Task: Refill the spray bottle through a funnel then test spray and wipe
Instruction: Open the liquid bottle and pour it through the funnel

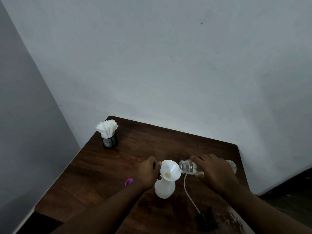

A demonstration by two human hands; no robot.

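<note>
left hand [148,173] was wrapped round the neck of the white spray bottle [164,189], right under the funnel [169,169] sitting in its mouth. right hand [214,171] was curled over a clear bottle [187,167] tipped on its side just right of the spray bottle, mouth at the funnel's rim. black trigger head [206,218] and its thin tube [187,191] lay on the table [152,146] near-right of the spray bottle. small purple cap [129,181] sat just left of it. mesh cup [109,141] of white tissues [107,128] stood well beyond it, far left.
</note>
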